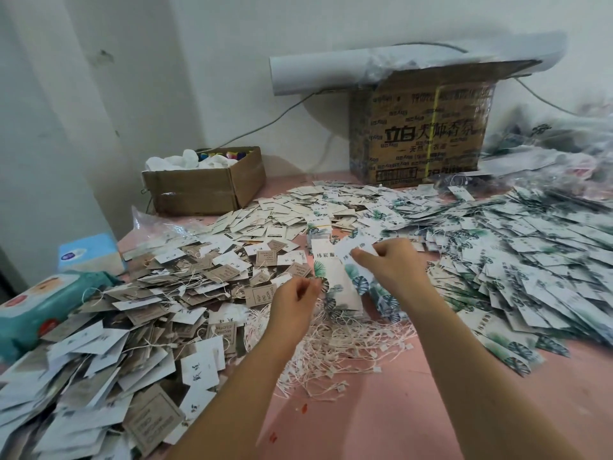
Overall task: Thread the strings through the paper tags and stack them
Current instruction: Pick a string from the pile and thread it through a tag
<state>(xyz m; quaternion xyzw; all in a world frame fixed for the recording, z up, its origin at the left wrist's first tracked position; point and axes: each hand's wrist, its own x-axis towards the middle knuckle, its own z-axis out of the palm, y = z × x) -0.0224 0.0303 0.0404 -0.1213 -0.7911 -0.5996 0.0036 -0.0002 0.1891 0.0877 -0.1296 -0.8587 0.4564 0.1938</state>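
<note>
Over the middle of the pink surface (414,410), the right hand (394,263) is pinching a leaf-print paper tag (356,249) just above a small stack (335,280) of the same tags. The left hand (293,302) sits a bit apart with its fingers curled, and honestly I can't tell if it's holding anything. Loose strings (335,353) are heaped under both wrists, with tag piles (116,327) on either side.

Soft even indoor light, faint shadows, blurred right edge, wide-angle bending
</note>
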